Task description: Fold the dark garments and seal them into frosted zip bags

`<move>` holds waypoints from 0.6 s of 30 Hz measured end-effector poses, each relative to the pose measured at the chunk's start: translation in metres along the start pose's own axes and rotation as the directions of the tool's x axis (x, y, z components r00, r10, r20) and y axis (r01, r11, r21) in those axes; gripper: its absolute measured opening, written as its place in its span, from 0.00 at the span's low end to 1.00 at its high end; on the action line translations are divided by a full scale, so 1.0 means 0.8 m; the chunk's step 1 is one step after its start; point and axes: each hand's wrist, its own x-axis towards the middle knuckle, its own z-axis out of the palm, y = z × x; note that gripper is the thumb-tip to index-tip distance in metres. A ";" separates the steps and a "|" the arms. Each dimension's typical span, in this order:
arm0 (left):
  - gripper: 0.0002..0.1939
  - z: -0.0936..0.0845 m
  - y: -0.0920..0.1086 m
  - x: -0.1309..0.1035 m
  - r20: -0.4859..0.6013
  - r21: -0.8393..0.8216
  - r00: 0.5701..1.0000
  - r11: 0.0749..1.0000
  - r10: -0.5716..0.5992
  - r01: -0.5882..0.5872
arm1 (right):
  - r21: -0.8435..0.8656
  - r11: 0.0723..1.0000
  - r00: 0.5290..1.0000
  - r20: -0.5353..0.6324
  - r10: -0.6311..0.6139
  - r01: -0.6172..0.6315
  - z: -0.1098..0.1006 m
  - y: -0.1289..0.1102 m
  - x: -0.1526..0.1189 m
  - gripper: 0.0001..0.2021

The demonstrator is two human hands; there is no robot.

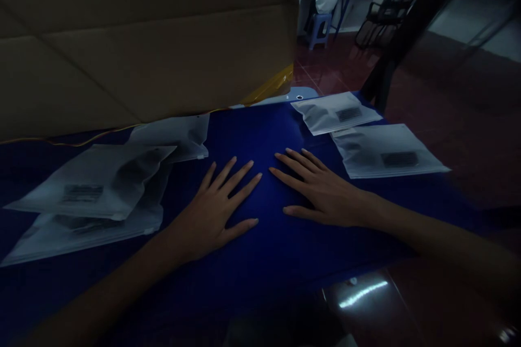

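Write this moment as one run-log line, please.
left hand: spread, empty; right hand: spread, empty; zip bags: either side; blue tabletop: beneath

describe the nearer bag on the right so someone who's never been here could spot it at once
On the blue table, look to the right-hand end, just past the right hand. A pair of pale bags lies there. The nearer bag is closer to that hand and forearm, while the farther bag sits toward the table's far edge.
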 end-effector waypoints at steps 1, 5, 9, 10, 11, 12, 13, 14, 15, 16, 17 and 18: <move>0.42 0.000 0.000 0.000 0.003 0.002 1.000 1.000 -0.001 0.001 | -0.001 1.000 1.000 -0.002 -0.001 0.001 0.000 0.000 0.000 0.42; 0.42 0.000 0.000 0.001 0.014 0.009 1.000 1.000 -0.008 0.008 | -0.010 1.000 1.000 -0.001 0.000 0.000 0.001 0.001 0.000 0.42; 0.42 0.000 0.000 0.001 0.024 0.011 1.000 1.000 -0.009 0.009 | -0.012 1.000 1.000 0.014 0.005 -0.005 0.000 0.000 0.001 0.43; 0.42 0.000 0.000 0.001 0.024 0.011 1.000 1.000 -0.009 0.009 | -0.012 1.000 1.000 0.016 0.006 -0.006 0.000 0.000 0.001 0.43; 0.42 -0.001 0.001 0.001 0.023 0.009 1.000 1.000 -0.010 0.010 | -0.011 1.000 1.000 0.016 0.008 -0.008 -0.001 0.000 0.001 0.43; 0.42 -0.001 0.001 0.001 0.024 0.007 1.000 1.000 -0.011 0.011 | -0.011 1.000 1.000 0.017 0.009 -0.009 -0.001 0.000 0.001 0.43; 0.42 -0.001 0.001 0.001 0.024 0.005 1.000 1.000 -0.012 0.011 | -0.011 1.000 1.000 0.019 0.009 -0.009 -0.001 0.000 0.001 0.43; 0.42 -0.002 0.001 0.001 0.025 0.003 1.000 1.000 -0.013 0.013 | -0.012 1.000 1.000 0.021 0.009 -0.009 -0.002 0.000 0.001 0.43; 0.42 -0.002 0.001 0.001 0.024 0.001 1.000 1.000 -0.014 0.014 | -0.013 1.000 1.000 0.026 0.008 -0.008 -0.002 0.000 0.001 0.43; 0.42 -0.002 0.000 0.001 0.022 -0.001 1.000 1.000 -0.015 0.015 | -0.014 1.000 0.999 0.032 0.007 -0.007 -0.002 0.000 0.001 0.43; 0.42 -0.001 0.000 0.001 0.021 -0.003 1.000 1.000 -0.016 0.016 | -0.014 1.000 0.999 0.036 0.007 -0.006 -0.002 0.000 0.001 0.43; 0.42 -0.001 0.000 0.001 0.020 -0.005 1.000 1.000 -0.015 0.015 | -0.014 1.000 0.999 0.039 0.007 -0.007 -0.002 0.000 0.001 0.43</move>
